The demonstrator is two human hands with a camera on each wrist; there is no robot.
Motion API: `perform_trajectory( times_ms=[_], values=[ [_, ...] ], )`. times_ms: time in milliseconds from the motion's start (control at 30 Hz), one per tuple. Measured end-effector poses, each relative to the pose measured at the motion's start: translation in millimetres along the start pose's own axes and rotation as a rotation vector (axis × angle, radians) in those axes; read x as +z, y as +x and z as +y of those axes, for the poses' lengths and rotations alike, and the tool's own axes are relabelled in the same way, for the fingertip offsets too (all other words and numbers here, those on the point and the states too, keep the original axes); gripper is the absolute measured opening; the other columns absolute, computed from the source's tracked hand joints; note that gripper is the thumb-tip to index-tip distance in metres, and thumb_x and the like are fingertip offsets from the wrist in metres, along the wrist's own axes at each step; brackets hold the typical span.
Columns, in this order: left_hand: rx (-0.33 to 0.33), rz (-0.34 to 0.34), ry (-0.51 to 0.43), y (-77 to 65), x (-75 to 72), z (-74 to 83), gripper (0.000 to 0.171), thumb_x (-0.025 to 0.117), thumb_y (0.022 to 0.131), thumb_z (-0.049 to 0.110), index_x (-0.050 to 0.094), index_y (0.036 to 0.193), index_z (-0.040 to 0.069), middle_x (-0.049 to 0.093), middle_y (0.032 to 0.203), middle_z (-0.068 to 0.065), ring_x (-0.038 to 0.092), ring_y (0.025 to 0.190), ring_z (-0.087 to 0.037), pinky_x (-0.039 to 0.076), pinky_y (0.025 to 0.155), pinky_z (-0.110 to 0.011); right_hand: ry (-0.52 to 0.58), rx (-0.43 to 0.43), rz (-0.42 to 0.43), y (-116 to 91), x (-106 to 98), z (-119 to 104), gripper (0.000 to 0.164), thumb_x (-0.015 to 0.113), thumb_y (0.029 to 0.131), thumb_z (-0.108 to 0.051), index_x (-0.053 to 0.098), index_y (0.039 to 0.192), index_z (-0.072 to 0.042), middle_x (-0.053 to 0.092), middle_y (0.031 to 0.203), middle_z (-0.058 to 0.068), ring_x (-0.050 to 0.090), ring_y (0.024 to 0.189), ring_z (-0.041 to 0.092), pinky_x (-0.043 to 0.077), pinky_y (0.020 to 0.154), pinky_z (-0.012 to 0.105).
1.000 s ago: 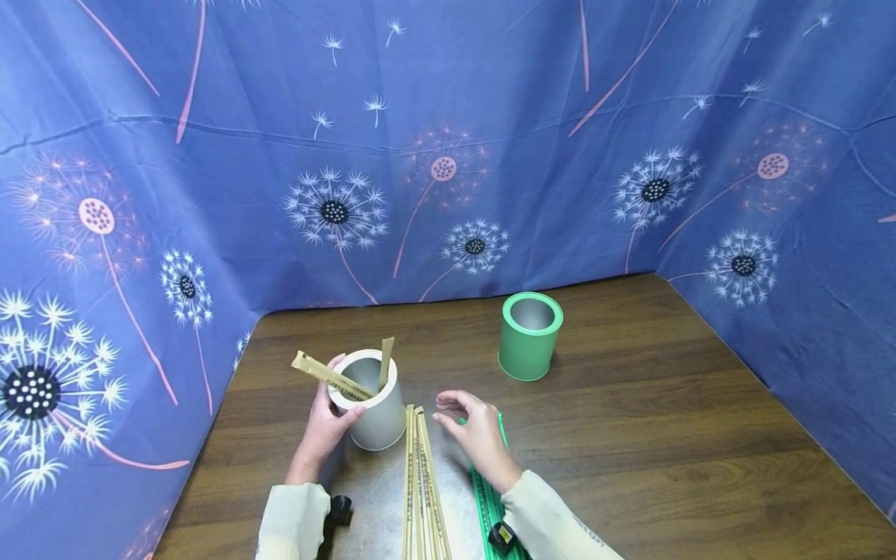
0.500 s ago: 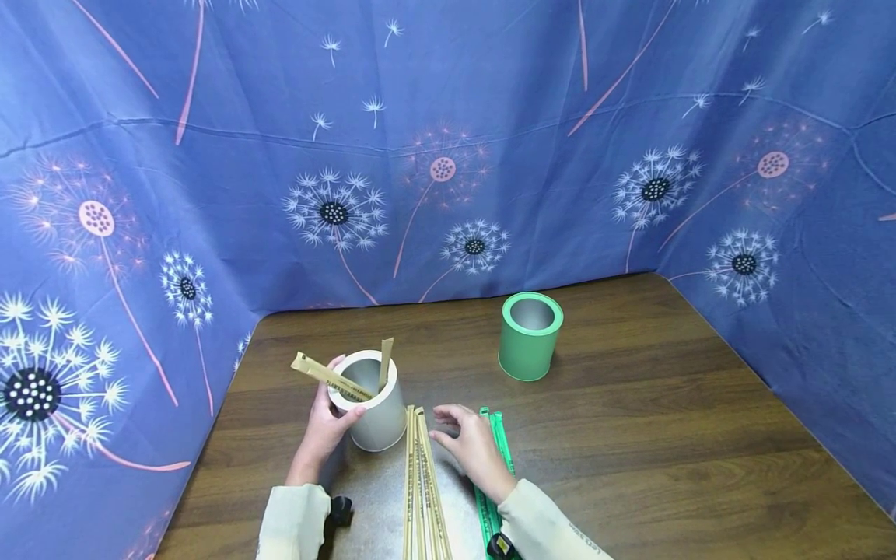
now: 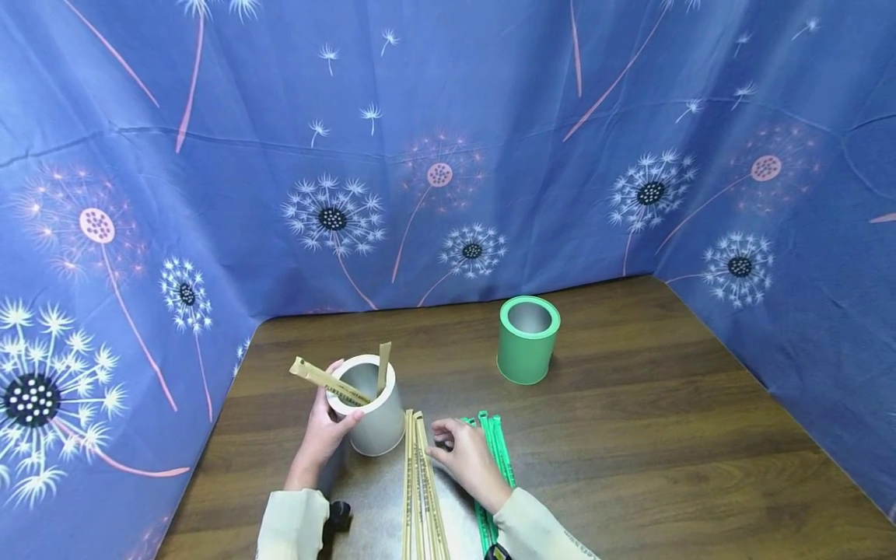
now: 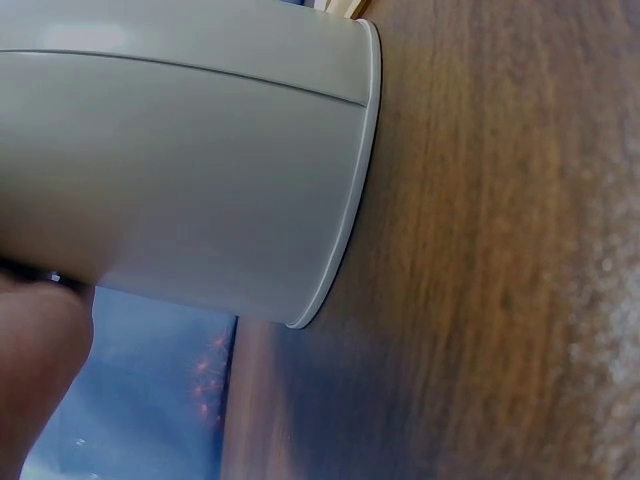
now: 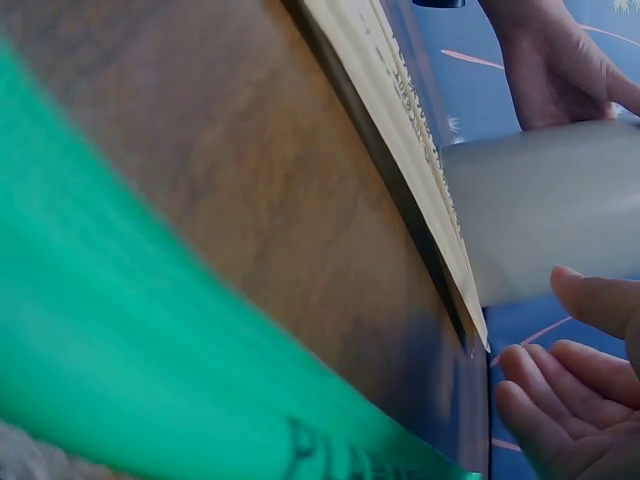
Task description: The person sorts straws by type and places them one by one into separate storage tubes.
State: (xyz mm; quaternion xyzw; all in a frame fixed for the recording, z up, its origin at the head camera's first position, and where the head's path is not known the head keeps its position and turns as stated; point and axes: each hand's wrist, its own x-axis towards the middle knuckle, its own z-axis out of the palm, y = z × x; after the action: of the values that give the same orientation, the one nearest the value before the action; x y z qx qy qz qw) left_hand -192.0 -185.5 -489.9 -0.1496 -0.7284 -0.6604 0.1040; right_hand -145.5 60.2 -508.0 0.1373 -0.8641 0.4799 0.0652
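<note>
Tan packets (image 3: 419, 482) lie just left of the right hand (image 3: 467, 459), the nearer one, their long axis running away from the person; its fingers curve loosely, thumb apart, pinching nothing visible. Beside the packets' far ends the left hand (image 3: 326, 432) grips a pale grey can (image 3: 378, 428), and the wood-grain table (image 3: 630, 428) stretches past a green can (image 3: 526, 356) to blue dandelion-printed cloth (image 3: 532, 171).

Pale grey cylindrical can (image 3: 378, 432), open-topped: upright, nearer the brown wood-grain desk's (image 3: 630, 404) left edge than its right. Two slim tan paper packets (image 3: 322, 378): inside, tilted, projecting upward. Loose printed tan packets (image 3: 418, 482): beside the can, extending toward the near edge.
</note>
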Motion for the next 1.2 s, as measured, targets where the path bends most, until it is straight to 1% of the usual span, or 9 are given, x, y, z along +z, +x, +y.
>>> perform_trajectory(
  times_ms=[167,300,500,667,833,1033,1200],
  values=[
    [-0.014,0.002,0.008,-1.0,-0.5,-2.0,0.087,0.067,0.074,-0.008,0.023,0.149,0.002,0.043,0.133,0.01,0.048,0.112,0.003,0.042,0.09,-0.009,-0.059,-0.002,-0.028,-3.0,3.0,0.0,0.033,0.08,0.073,-0.007,0.068,0.101,0.006,0.072,0.088,0.013,0.069,0.08,0.023,0.056,0.073,0.028],
    [-0.005,0.0,0.014,-1.6,-0.7,-2.6,0.088,0.068,0.075,-0.008,0.023,0.149,0.003,0.043,0.132,0.011,0.048,0.112,0.003,0.041,0.09,-0.009,-0.103,0.001,-0.033,-4.1,5.1,-0.2,0.033,0.081,0.07,-0.007,0.068,0.098,0.005,0.07,0.084,0.009,0.067,0.077,0.02,0.053,0.071,0.025],
    [0.0,0.009,0.033,-2.8,-1.1,-4.0,0.088,0.069,0.074,-0.008,0.024,0.149,0.003,0.043,0.132,0.011,0.049,0.111,0.003,0.041,0.089,-0.009,-0.112,0.025,-0.05,-4.9,7.9,-0.4,0.033,0.082,0.066,-0.008,0.068,0.094,0.004,0.069,0.081,0.006,0.064,0.074,0.016,0.052,0.07,0.023],
    [-0.005,0.008,0.033,-1.8,-0.4,-3.0,0.088,0.068,0.074,-0.008,0.024,0.149,0.004,0.043,0.132,0.01,0.048,0.112,0.003,0.041,0.09,-0.009,-0.12,0.047,-0.069,-4.6,7.8,-0.9,0.033,0.084,0.066,-0.012,0.067,0.09,0.001,0.066,0.081,0.004,0.06,0.073,0.012,0.05,0.069,0.023],
    [-0.001,0.005,0.028,-0.7,-0.1,-2.0,0.088,0.069,0.074,-0.008,0.024,0.149,0.003,0.043,0.132,0.011,0.048,0.112,0.004,0.04,0.09,-0.009,-0.124,0.068,-0.091,-5.1,7.8,-1.4,0.03,0.085,0.066,-0.013,0.063,0.084,-0.003,0.064,0.077,0.002,0.059,0.07,0.008,0.048,0.065,0.02],
    [0.007,0.009,0.035,-1.3,-1.2,-3.1,0.088,0.069,0.073,-0.008,0.025,0.149,0.003,0.044,0.131,0.01,0.049,0.109,0.003,0.041,0.089,-0.009,-0.146,0.091,-0.111,-7.6,8.0,-2.7,0.03,0.085,0.066,-0.015,0.06,0.079,-0.006,0.06,0.071,0.0,0.046,0.065,0.001,0.042,0.059,0.018],
    [0.006,0.004,0.025,-1.0,-1.5,-3.8,0.088,0.069,0.074,-0.008,0.024,0.149,0.004,0.043,0.132,0.01,0.049,0.11,0.004,0.041,0.089,-0.009,-0.197,0.081,-0.123,-9.5,7.8,-5.4,0.03,0.084,0.067,-0.018,0.057,0.073,-0.007,0.055,0.065,-0.004,0.041,0.059,0.0,0.038,0.054,0.017]
  ],
)
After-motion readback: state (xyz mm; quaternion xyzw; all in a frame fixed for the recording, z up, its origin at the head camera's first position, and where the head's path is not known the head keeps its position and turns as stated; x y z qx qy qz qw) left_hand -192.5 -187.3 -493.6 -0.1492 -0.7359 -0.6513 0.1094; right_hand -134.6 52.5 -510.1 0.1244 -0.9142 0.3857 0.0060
